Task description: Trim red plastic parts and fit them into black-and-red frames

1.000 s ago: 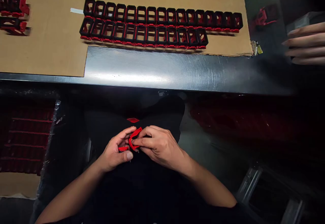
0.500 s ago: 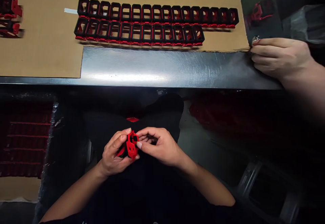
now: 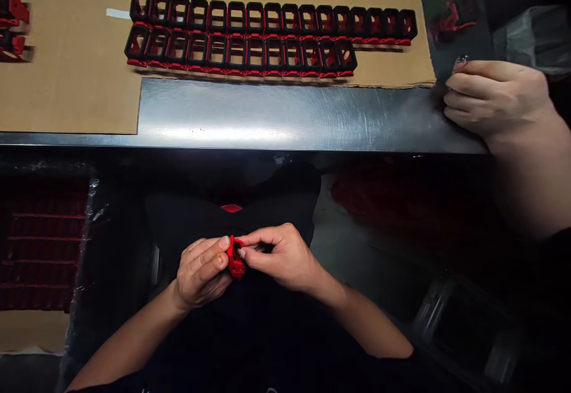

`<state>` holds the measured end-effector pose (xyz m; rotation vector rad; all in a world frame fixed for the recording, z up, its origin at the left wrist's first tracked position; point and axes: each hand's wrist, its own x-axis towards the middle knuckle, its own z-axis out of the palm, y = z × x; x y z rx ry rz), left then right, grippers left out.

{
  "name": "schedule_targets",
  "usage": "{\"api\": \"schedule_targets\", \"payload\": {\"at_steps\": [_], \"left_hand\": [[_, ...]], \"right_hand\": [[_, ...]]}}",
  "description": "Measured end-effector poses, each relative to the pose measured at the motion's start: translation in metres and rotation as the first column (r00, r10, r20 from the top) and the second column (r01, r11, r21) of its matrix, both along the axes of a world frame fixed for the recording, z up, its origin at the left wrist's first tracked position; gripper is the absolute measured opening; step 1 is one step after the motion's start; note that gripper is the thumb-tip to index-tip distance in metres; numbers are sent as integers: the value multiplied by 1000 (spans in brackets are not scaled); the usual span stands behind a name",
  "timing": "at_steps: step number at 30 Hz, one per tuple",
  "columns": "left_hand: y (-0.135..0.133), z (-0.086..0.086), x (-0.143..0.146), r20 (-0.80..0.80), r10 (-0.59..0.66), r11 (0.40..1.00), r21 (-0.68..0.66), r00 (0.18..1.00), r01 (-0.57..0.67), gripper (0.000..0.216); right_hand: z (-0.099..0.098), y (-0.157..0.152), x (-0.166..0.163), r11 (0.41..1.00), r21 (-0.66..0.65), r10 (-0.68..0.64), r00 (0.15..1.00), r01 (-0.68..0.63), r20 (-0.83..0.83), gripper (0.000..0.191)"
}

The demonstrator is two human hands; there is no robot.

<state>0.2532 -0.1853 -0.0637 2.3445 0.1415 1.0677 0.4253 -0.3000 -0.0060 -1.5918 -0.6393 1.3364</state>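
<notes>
Low in front of my dark clothing, my left hand [image 3: 204, 271] is closed around a small red plastic part [image 3: 236, 258] with an opening in its face. Much of the part is hidden behind the fingers. From the other side, my right hand [image 3: 277, 257] pinches the part's edge near that opening, thumb and forefinger on it. Whether a smaller piece sits between those fingertips cannot be made out. Beyond my hands, two rows of black-and-red open frames [image 3: 236, 52] stand on a cardboard sheet [image 3: 66, 78].
A metal table edge [image 3: 267, 113] runs across ahead of me. At the right, another person's hand [image 3: 497, 98] holds a small shiny item near a loose red-and-black part [image 3: 455, 17]. A plastic-lined box [image 3: 42, 262] with red parts stands at lower left, a clear-plastic bag [image 3: 533, 39] at upper right.
The red part has turned in my left hand and shows a narrower side. My left fingers have moved further over it. The other person's hand has shifted slightly.
</notes>
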Motion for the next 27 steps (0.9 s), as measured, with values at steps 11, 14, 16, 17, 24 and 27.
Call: {"api": "schedule_targets", "payload": {"at_steps": [11,14,16,17,24,27], "left_hand": [[0,6,2,-12,10,999,-33,1000,-11,83],[0,7,3,-15,1,999,-50,1000,-2,83],[-1,7,3,-14,0,999,-51,1000,-1,84],[0,6,3,-11,-2,999,-44,1000,1,85],[0,3,-1,1,-30,999,15,1000,30,87],[-1,4,-1,-5,-26,1000,-16,1000,26,87]], "right_hand": [[4,2,4,999,-5,50,998,-50,-26,26],[4,0,7,997,7,77,995,-77,-66,28],[3,0,8,996,15,86,993,-85,-77,28],[2,0,8,996,14,84,994,-83,-76,28],[1,2,3,999,-22,45,999,-45,4,24],[3,0,7,996,-4,92,996,-92,-17,26]]}}
